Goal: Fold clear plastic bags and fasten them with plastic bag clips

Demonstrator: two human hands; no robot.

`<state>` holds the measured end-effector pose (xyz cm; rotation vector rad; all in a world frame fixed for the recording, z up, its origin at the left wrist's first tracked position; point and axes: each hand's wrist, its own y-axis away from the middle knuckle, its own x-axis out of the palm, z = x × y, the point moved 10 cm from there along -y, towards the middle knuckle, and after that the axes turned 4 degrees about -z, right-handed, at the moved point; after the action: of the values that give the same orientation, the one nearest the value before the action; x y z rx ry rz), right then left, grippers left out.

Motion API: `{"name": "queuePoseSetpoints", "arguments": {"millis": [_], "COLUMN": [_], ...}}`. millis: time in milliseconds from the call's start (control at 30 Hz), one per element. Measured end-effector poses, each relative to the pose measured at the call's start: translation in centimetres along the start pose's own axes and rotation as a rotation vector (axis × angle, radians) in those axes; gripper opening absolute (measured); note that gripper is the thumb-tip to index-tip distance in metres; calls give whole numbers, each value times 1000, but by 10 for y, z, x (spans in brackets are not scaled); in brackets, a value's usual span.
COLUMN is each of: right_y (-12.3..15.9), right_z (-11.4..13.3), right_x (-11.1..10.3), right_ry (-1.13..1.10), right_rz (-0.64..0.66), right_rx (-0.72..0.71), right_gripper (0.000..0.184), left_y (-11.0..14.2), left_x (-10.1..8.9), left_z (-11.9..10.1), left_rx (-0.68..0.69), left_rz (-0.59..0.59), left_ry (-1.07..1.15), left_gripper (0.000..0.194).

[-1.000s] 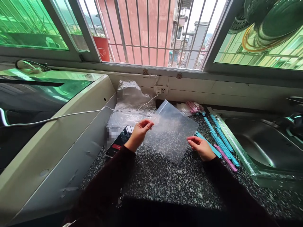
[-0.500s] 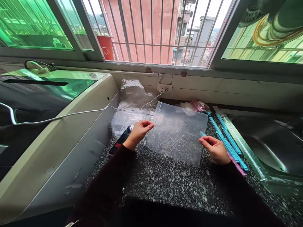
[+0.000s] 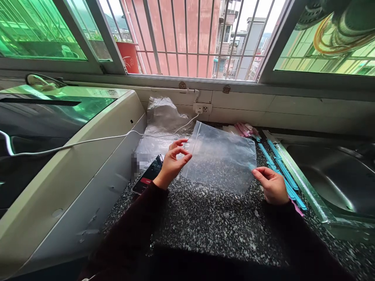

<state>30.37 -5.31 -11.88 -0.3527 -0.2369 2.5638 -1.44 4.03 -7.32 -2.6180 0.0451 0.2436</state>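
A clear plastic bag (image 3: pixel 222 160) is held up flat over the speckled granite counter (image 3: pixel 211 222). My left hand (image 3: pixel 172 164) pinches its left edge between thumb and forefinger, the other fingers raised. My right hand (image 3: pixel 271 185) pinches the bag's right edge low down, fingers curled. Both arms wear dark sleeves.
Blue and pink plastic sealing strips (image 3: pixel 281 171) lie to the right by a steel sink (image 3: pixel 331 175). A phone (image 3: pixel 148 177) and a pile of clear bags (image 3: pixel 162 125) sit at the left, next to a white appliance (image 3: pixel 67 156) crossed by a white cable (image 3: pixel 96 139). A barred window is behind.
The bag has been turned from a diamond tilt to nearly square and lifted a little. My right hand has shifted right along its edge. My left fingers have spread while pinching.
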Motion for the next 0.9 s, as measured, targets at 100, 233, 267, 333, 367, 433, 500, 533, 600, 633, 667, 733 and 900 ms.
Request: {"name": "queuePoseSetpoints", "arguments": {"millis": [100, 233, 267, 333, 367, 433, 500, 533, 600, 633, 667, 733, 900], "right_y": [-1, 4, 5, 8, 9, 7, 5, 4, 4, 5, 5, 7, 7], "right_z": [-7, -17, -18, -18, -17, -13, -7, -4, 0, 0, 1, 3, 13], "right_x": [9, 20, 22, 26, 27, 24, 18, 14, 10, 9, 9, 10, 7], "right_ry": [-35, -116, -131, -148, -149, -134, -110, -99, -85, -92, -109, -162, -219], "right_rz": [97, 199, 221, 247, 249, 213, 140, 99, 40, 21, 5, -13, -46], "right_rx": [110, 279, 308, 331, 321, 258, 164, 118, 49, 27, 9, -23, -116], "right_gripper": [36, 37, 37, 36, 36, 35, 33, 33, 32, 32, 32, 38, 49], "left_y": [4, 11, 12, 12, 11, 9, 6, 5, 3, 3, 3, 4, 7], "left_x": [-2, -5, -5, -5, -5, -5, -4, -2, 2, 4, 6, 11, 20], "left_z": [-21, -38, -39, -37, -34, -26, -16, -10, -1, 3, 7, 13, 15], "left_rx": [160, 280, 283, 251, 221, 145, 53, 13, -52, -77, -101, -151, -211], "left_rz": [3, -24, -31, -39, -43, -49, -42, -32, -13, -5, 1, 17, 65], "left_ry": [-61, -82, -91, -111, -112, -77, -4, 36, 101, 126, 151, 205, 307], "left_gripper": [15, 15, 15, 16, 15, 14, 15, 16, 19, 19, 20, 20, 19]}}
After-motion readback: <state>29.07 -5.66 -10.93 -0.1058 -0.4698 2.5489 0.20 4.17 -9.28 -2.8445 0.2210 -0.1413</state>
